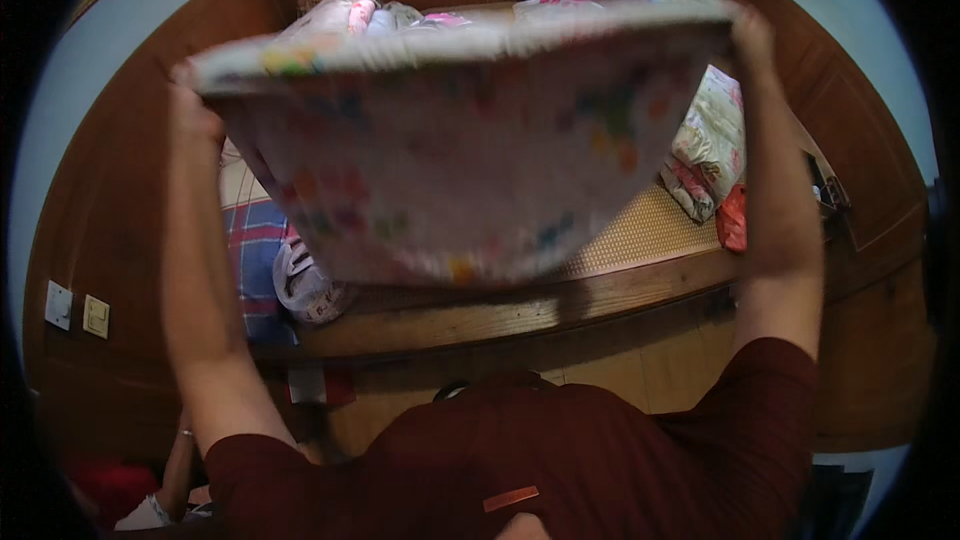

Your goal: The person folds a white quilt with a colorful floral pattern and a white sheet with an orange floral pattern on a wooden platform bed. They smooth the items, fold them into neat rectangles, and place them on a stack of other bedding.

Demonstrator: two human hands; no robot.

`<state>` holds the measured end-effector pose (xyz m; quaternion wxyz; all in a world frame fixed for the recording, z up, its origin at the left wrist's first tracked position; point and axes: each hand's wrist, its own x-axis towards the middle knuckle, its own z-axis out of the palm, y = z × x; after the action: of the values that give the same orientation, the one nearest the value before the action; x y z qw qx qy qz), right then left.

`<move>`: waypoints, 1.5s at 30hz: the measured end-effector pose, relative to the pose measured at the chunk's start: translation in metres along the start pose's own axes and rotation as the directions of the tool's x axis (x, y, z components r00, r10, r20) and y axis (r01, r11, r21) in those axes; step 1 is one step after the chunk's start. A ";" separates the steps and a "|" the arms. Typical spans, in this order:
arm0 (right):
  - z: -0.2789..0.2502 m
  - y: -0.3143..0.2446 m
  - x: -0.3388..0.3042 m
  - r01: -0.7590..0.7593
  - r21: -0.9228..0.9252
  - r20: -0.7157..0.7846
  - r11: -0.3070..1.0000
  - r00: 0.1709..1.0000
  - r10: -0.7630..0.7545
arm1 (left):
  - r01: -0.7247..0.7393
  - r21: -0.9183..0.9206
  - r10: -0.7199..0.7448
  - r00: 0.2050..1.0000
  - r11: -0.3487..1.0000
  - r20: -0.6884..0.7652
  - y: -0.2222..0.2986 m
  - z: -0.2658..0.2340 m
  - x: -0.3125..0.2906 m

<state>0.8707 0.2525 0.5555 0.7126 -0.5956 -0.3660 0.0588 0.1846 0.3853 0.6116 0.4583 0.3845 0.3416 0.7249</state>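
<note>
A pale floral blanket (450, 150) hangs stretched in front of me, blurred by motion, its upper edge folded over and its lower edge sagging above the bed. My left hand (198, 105) grips its upper left corner, fingers closed on the cloth. At the opposite upper corner, my right hand (750, 35) is closed on the blanket too, a little higher than the left. Both arms are raised and spread wide. Most of the bed's middle is hidden behind the cloth.
The bed has a woven mat (645, 235) and a wooden edge (480, 325). Folded floral bedding (712, 140) and a red plastic bag (732, 218) lie right. A plaid cloth (255, 255) and a whitish basket-like container (305, 285) sit left. Another person's arm (178, 470) shows lower left.
</note>
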 end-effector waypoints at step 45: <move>-0.029 -0.006 -0.346 -0.065 -0.181 0.868 0.981 0.457 0.191 | 0.593 0.468 -0.755 0.547 0.655 0.363 -0.159 -0.007 -0.389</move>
<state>0.6352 0.0477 0.4037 0.3774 -0.5479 -0.6376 0.3884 0.3524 0.0789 0.3786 0.7168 0.4671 0.4257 0.2947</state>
